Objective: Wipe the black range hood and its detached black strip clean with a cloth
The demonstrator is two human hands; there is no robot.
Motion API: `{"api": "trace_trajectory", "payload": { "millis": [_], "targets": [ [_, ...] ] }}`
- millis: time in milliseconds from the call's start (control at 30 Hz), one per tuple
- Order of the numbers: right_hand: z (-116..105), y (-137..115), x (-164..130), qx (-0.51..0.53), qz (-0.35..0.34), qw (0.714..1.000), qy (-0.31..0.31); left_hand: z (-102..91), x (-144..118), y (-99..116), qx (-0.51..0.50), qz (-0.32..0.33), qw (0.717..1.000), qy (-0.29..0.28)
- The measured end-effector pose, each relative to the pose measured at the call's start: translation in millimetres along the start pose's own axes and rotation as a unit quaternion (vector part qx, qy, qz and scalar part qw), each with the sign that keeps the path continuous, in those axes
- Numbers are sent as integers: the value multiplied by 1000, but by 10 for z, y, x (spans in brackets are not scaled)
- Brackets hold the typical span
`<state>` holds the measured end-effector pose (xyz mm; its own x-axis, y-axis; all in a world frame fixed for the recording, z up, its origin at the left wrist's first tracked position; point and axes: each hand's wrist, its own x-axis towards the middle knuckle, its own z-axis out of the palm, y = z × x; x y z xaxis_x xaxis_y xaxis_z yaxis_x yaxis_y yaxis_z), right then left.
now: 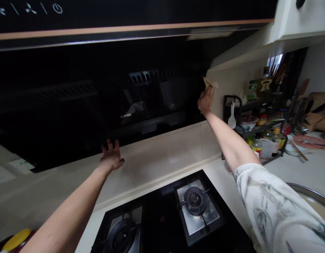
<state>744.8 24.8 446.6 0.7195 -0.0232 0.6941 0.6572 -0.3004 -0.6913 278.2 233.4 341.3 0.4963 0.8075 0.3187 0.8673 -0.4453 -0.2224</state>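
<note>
A black glossy range hood fills the upper middle of the head view, its lower panel slanting above the stove. My right hand is closed on a pale cloth at the panel's right edge; part of the cloth shows above the fingers. My left hand rests with spread fingers against the panel's lower edge, left of the brand lettering, and holds nothing.
Below the hood sits a black gas stove with two burners. To the right stands a black rack with bottles, jars and a white spoon. Wall sockets are at left. A large pan stands at lower right.
</note>
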Motion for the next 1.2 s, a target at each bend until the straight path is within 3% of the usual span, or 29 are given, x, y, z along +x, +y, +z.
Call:
{"api": "trace_trajectory", "payload": {
  "millis": [133, 233, 333, 433, 500, 600, 667, 767, 867, 1000, 1067, 1133, 1200],
  "targets": [
    [89, -738, -123, -5, 9, 1000, -23, 36, 19, 3, 5, -3, 1000, 0],
    [134, -1082, -447, -46, -108, 991, -65, 54, 25, -3, 9, -2, 1000, 5],
    [78, -1083, -625, -79, -287, 947, -122, 58, 25, -18, 8, 2, 1000, 10],
    [-65, -821, -497, -102, -411, 892, -161, 52, 20, -29, -1, 4, 1000, 6],
    [-156, -611, -318, -110, -382, 905, -156, 50, 18, -30, -3, 2, 1000, 2],
    [-210, -403, -81, -82, -227, 966, -97, 53, 22, -20, 7, -3, 1000, 3],
    [-184, -385, 20, -51, -125, 989, -58, 57, 29, -10, 15, -3, 1000, 4],
    [-88, -563, 94, -24, -18, 999, -30, 58, 32, 6, 20, -7, 1000, 1],
    [38, -985, 23, 13, 21, 1000, -6, 45, 13, 25, 15, -4, 1000, 0],
    [243, -1768, -478, 27, -27, 999, -12, 12, -27, 52, 8, 1, 1000, 2],
    [349, -2081, -863, 14, -103, 994, -34, 3, -38, 59, 4, 4, 1000, 3],
    [434, -2243, -1219, 21, -211, 976, -58, 5, -42, 59, 1, 4, 1000, 3],
    [480, -2251, -1443, 28, -316, 944, -92, 14, -41, 53, -1, 4, 1000, 5]
  ]
}}
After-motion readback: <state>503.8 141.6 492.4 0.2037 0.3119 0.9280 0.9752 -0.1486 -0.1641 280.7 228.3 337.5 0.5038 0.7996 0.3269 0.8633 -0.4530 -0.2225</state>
